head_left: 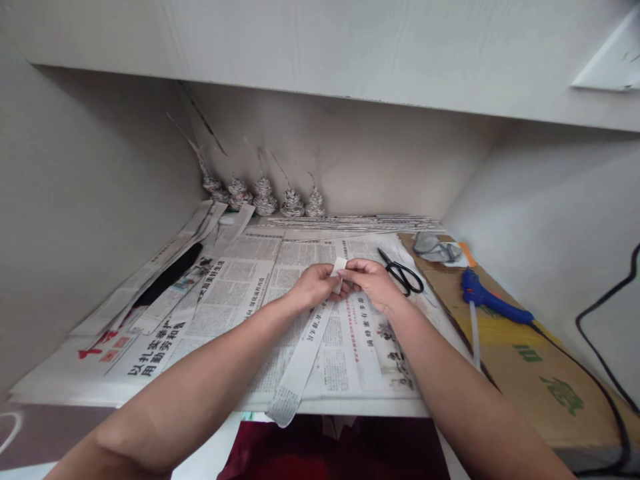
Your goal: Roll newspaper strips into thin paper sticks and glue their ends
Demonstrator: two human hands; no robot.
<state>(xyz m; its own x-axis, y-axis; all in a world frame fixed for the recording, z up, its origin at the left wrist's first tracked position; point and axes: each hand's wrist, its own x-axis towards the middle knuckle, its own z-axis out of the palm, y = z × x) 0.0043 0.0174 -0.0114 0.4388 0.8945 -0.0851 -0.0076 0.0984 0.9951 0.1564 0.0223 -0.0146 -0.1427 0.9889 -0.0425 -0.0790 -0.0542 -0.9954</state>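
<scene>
Both my hands meet over the newspaper-covered table (240, 293), closed on one long newspaper strip (304, 357). The strip's upper end stands up between my fingers, and its lower end reaches past the table's front edge. My left hand (319, 281) pinches the strip from the left. From the right, my right hand (369, 279) pinches it near the top end. Some of the fingertips are hidden behind the paper. A pair of black-handled scissors (403, 273) lies just right of my right hand, apart from it.
Several woven paper figures (265, 197) line the back wall. Thin rolled paper sticks (350, 223) lie before them. More newspaper strips (175, 267) are piled at left. At right, a blue glue gun (495, 303) with a cord rests on cardboard (530, 387). A shelf (320, 47) overhangs.
</scene>
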